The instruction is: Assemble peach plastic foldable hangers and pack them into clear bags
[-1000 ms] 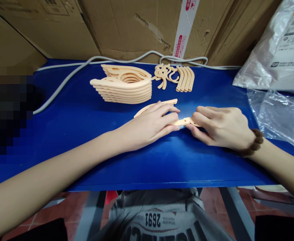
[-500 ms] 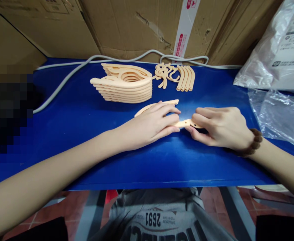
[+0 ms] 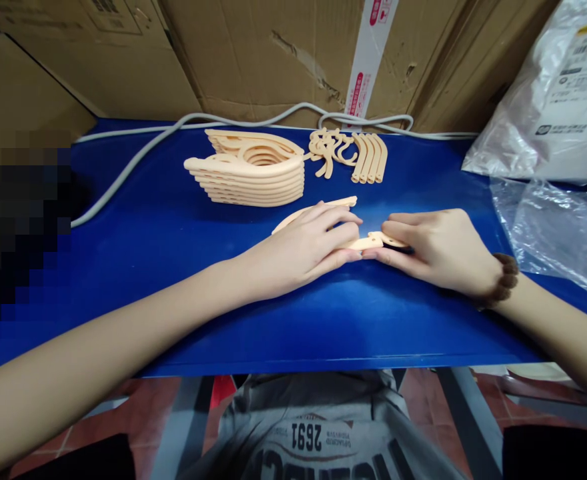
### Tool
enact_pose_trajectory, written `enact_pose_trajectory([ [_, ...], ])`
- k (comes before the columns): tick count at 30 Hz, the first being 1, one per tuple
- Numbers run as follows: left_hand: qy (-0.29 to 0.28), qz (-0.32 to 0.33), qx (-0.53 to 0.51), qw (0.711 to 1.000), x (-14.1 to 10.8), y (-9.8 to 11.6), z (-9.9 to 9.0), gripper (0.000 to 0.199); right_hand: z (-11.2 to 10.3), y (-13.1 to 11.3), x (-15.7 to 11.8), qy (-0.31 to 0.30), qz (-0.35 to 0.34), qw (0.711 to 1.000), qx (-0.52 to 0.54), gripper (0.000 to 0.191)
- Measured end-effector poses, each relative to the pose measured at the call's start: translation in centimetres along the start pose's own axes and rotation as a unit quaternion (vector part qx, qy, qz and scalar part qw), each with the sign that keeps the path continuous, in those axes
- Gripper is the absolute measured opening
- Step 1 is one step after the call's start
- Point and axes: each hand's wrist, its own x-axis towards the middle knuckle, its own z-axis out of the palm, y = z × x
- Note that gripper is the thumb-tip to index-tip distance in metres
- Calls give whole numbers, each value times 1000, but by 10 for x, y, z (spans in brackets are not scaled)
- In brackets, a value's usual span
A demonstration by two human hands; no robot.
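Note:
My left hand lies over a cream plastic hanger frame, gripping it, with the fingers covering most of it. The frame's curved far edge shows beyond the knuckles. In my right hand a small cream hanger arm piece is pinched between thumb and fingers. Its inner end meets the right end of the frame, at a slight angle. I cannot tell whether the two are joined. The thumb of my right hand presses under the frame's end, close to my left fingertips.
Behind my hands stands a stack of cream hanger frames. Beside it lie several loose hooks and a row of curved arm pieces. A grey cable runs along the cardboard boxes. Clear plastic bags are at the right.
My right hand has shifted slightly left, its thumb moving under the frame's end. The arm piece has tilted and sits closer against the frame. My left hand keeps its hold.

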Motion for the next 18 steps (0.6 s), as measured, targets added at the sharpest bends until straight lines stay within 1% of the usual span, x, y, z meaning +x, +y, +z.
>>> enact_pose_trajectory([
  [4, 8, -17, 8, 1000, 0, 1, 1, 26, -2, -4, 4, -39, 57, 995, 77, 67],
  [9, 11, -31, 6, 999, 1, 1, 0, 29, -3, -8, 7, -61, 119, 983, 126, 64],
  [13, 13, -33, 13, 999, 1, 0, 0, 30, -2, -8, 7, -72, 133, 979, 139, 65],
  [18, 23, -31, 3, 999, 1, 1, 0, 28, -2, -9, 6, -55, 132, 977, 157, 66],
])
